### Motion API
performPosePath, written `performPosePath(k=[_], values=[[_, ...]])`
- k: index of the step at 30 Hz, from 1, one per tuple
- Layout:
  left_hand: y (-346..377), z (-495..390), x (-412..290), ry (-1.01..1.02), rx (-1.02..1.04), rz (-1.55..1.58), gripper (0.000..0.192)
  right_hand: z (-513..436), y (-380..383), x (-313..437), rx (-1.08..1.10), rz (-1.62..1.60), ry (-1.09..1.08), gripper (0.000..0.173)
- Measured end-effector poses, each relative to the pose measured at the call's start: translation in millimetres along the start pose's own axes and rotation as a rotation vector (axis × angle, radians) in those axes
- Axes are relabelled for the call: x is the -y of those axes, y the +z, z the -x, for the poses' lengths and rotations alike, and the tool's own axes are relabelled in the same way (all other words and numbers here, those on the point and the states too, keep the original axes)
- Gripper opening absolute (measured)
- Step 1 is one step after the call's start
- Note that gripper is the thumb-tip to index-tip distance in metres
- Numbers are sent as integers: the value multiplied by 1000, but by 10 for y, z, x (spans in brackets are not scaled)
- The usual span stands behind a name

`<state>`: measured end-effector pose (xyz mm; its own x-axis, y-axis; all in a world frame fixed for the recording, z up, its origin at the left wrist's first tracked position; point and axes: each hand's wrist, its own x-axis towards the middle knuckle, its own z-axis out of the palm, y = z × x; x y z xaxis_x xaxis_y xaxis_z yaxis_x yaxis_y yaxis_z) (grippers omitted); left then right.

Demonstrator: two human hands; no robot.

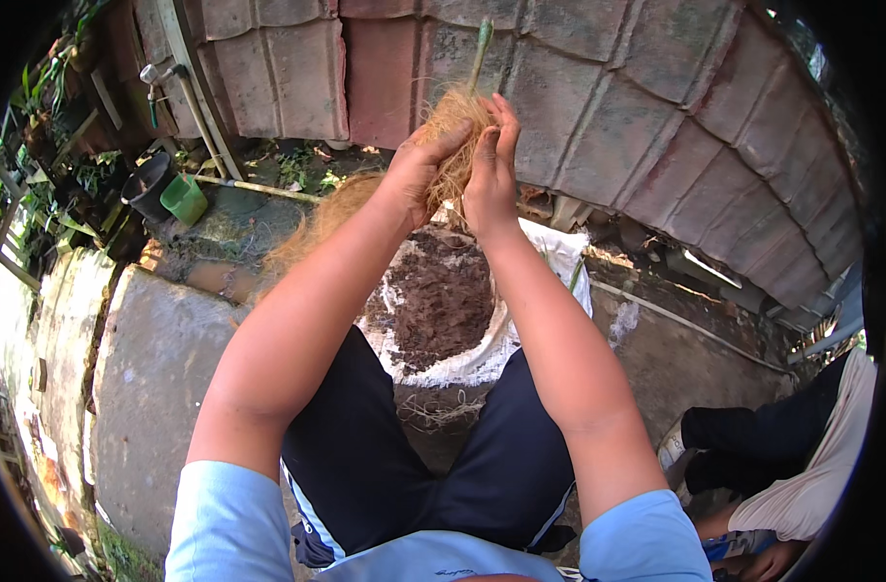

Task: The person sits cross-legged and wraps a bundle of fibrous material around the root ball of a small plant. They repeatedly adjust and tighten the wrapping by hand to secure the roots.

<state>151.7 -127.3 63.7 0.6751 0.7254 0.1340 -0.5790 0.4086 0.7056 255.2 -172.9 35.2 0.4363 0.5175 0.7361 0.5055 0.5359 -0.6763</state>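
A bundle of tan plant fibre [454,127], looking like coconut fibre, is raised between my two hands, with a green stem [481,51] sticking up out of its top. My left hand [417,171] wraps the bundle from the left, its thumb pressed across the fibre. Against the right side of the bundle lies my right hand [495,174], fingers cupped and soiled at the tips. Below the hands, dark soil [443,305] is heaped on a white woven sack [486,356]. Behind my left forearm shows a larger mass of loose fibre [304,225].
Stacked roof tiles [443,65] fill the far side. A black bucket [148,185] and a green plastic container [184,198] stand at the left, below a water tap [163,76] on a pipe. At the lower right is another person, seen by dark trousers [755,436] and hands.
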Motion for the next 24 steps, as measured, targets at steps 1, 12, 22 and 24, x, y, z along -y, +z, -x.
performPosePath(k=[1,12,22,24], values=[[-19,-23,22,-27,17,26,46,14,-34,36,-29,-6,5,61],[-161,-104,0,-138,164,121,52,88,-360,339,106,256,-161,50],[53,18,-52,-121,179,-220,46,-111,-864,488,438,516,-256,85],[93,42,-18,-136,180,-246,47,-92,-885,533,463,551,-270,90]])
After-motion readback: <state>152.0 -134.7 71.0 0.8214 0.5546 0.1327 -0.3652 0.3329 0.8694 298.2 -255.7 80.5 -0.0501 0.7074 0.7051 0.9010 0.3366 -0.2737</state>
